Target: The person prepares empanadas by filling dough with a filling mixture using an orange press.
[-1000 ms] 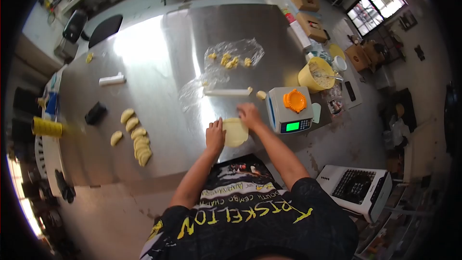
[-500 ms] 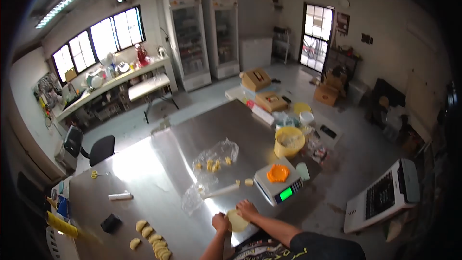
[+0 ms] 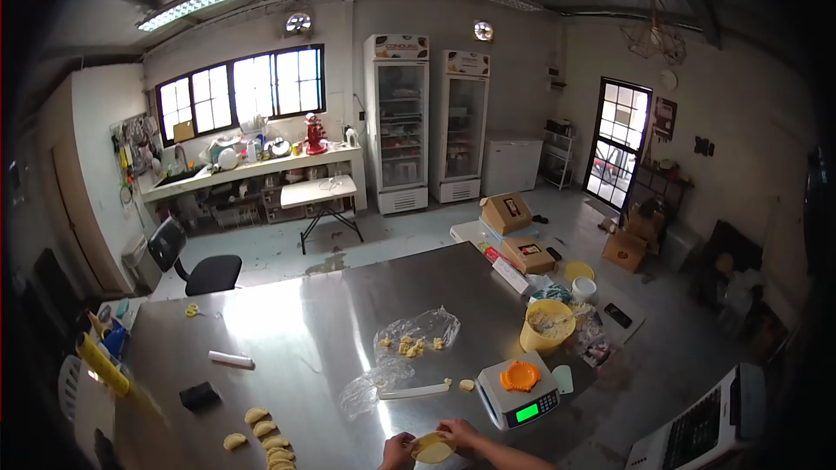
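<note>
Pale yellow dough (image 3: 434, 448), flattened into a round, is held low in the view over the metal surface (image 3: 322, 322), its rim pinched by the grip of both the left hand (image 3: 400, 451) and the right hand (image 3: 458, 433). An orange mould (image 3: 520, 375) is carried by the scale (image 3: 496, 399) to the right. Beyond the hands, a white rod (image 3: 414, 392) is laid beside crumpled plastic film (image 3: 446, 323); folded pastries (image 3: 266, 428) are lined up at left.

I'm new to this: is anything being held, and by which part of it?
A thin dough round, by its edge: left hand at left, right hand at upper right.
</note>
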### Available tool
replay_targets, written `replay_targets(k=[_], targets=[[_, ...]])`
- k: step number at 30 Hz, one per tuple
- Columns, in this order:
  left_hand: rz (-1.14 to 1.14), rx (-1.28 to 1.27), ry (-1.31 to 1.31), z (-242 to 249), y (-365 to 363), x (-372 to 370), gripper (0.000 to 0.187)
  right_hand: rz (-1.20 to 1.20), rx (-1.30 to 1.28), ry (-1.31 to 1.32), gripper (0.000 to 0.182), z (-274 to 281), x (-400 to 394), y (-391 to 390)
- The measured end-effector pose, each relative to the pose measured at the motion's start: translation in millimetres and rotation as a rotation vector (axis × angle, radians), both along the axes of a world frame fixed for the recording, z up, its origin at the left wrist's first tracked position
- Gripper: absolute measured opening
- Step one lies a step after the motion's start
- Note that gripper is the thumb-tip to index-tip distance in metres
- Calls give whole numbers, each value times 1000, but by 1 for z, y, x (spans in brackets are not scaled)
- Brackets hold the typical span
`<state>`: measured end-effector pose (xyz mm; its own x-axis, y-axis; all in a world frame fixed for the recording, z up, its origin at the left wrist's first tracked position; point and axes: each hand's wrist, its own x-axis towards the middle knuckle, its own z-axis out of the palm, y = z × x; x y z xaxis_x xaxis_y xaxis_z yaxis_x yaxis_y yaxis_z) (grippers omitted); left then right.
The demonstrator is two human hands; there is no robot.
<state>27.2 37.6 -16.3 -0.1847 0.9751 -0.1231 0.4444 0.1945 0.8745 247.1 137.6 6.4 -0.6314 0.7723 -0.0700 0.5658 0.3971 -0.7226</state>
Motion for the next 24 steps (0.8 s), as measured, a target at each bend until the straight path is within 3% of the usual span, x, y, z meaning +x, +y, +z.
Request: replay_targets(k=[2, 5, 7, 9, 11, 12, 13, 14, 15, 17, 19, 20, 24], targets=[[-19, -73, -178, 26, -17, 6, 19, 9, -42, 2, 23, 13, 9, -12], [-25, 36, -114, 30, -36, 8, 21, 18, -87, 10, 25, 43, 13, -29], [48, -43, -200, 49, -52, 9, 31, 28, -91, 13, 24, 65, 12, -40], [260, 208, 85, 48, -67, 19, 38, 15, -42, 12, 24, 85, 8, -48], [487, 81, -282, 17, -80, 24, 47, -9, 35, -7, 23, 107, -1, -59], [437, -337, -832, 35, -84, 17, 63, -31, 73, 2, 22, 128, -8, -67], [456, -502, -1190, 23, -91, 17, 83, -43, 69, 11, 22, 123, -13, -69], [324, -580, -1433, 27, -93, 20, 99, -21, 120, 34, 22, 116, -17, -72], [386, -621, -1572, 36, -90, 28, 105, -8, 165, 15, 24, 118, -23, -78], [176, -474, -1681, 45, -84, 40, 104, 59, 141, -48, 23, 124, -31, -91], [279, -359, -1846, 63, -70, 48, 96, 174, 74, -63, 19, 138, -35, -103], [311, -317, -1747, 78, -65, 50, 94, 212, 63, -55, 19, 136, -34, -107], [228, -301, -1760, 103, -55, 51, 86, 283, 62, 45, 21, 133, -20, -105]])
